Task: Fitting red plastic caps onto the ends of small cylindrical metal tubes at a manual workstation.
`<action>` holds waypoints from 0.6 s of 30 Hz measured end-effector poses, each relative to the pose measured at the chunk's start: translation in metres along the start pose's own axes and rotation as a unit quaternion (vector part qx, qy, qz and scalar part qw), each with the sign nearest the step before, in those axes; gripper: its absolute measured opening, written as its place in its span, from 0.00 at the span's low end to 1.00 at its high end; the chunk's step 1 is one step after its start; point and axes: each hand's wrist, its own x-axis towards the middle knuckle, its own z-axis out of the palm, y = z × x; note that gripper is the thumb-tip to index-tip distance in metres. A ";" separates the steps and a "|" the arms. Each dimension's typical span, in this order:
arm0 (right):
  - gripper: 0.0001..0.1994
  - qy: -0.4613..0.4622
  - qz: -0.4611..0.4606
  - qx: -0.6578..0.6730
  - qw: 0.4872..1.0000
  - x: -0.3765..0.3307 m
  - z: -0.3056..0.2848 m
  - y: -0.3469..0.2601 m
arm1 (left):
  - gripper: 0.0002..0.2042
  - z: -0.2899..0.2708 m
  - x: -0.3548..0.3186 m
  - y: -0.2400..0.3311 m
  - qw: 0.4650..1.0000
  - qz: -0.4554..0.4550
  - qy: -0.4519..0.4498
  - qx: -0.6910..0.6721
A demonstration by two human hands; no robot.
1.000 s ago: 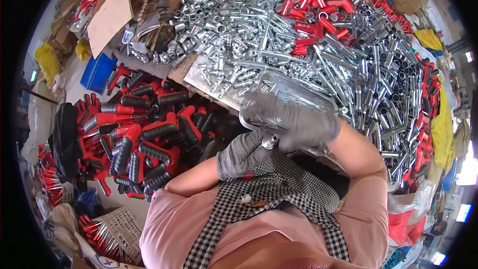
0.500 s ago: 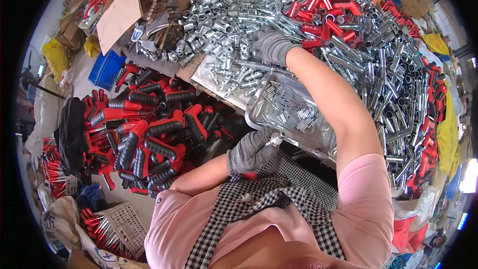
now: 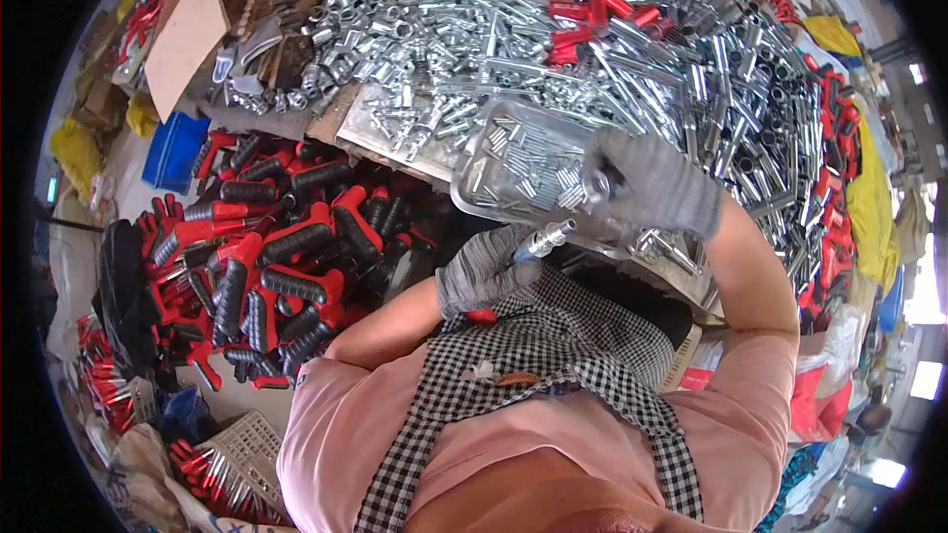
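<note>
Grey knit gloves cover both hands: the left hand (image 3: 487, 273) is closed around a silver metal fitting (image 3: 553, 236), its tip poking out toward the right and its lower part hidden by the fingers. The right hand (image 3: 654, 183) bends over the right end of a clear tray (image 3: 481, 201) on the desk's (image 3: 331, 123) near edge, covering that end, and whether its curled fingers grip anything cannot be told. Small silver pins (image 3: 514, 160) lie inside the tray. Blue print on a pale bag (image 3: 197, 508) at the near left is cut off by the lower edge; any marks on the red tubes (image 3: 568, 12) at the far side are too small to read.
</note>
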 end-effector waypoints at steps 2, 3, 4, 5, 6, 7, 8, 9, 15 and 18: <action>0.16 -0.013 -0.042 0.080 0.996 -0.028 0.001 -0.003 | 0.25 0.006 0.000 -0.007 0.998 0.013 -0.021 0.065; 0.17 -0.032 -0.042 0.119 0.991 -0.037 0.009 -0.006 | 0.25 0.010 0.000 -0.009 0.991 0.024 -0.033 0.129; 0.19 -0.039 -0.031 0.053 0.997 -0.047 0.019 -0.015 | 0.24 0.018 0.000 -0.003 0.997 -0.006 -0.044 0.068; 0.22 -0.046 -0.019 -0.013 0.999 -0.051 0.026 -0.030 | 0.23 0.025 0.001 -0.013 0.991 0.033 -0.048 0.118; 0.28 -0.165 0.002 -0.172 0.971 -0.049 0.030 -0.049 | 0.23 0.032 0.001 -0.023 0.982 0.072 -0.050 0.168; 0.28 -0.166 0.001 -0.174 0.971 -0.055 0.038 -0.046 | 0.22 0.046 0.000 -0.020 0.994 0.050 -0.034 0.090; 0.32 -0.034 -0.068 -0.131 0.988 -0.064 0.047 -0.037 | 0.22 0.047 0.000 -0.016 0.994 0.052 -0.040 0.090; 0.36 0.099 -0.136 -0.086 0.982 -0.072 0.053 -0.032 | 0.22 0.044 0.000 -0.012 0.993 0.058 -0.050 0.088; 0.36 0.111 -0.109 -0.161 0.975 -0.105 0.045 -0.033 | 0.22 0.055 0.002 0.004 0.997 0.054 -0.041 0.045; 0.30 0.251 -0.087 -0.182 0.947 -0.110 0.044 -0.016 | 0.21 0.061 0.003 0.008 0.984 0.043 -0.074 0.157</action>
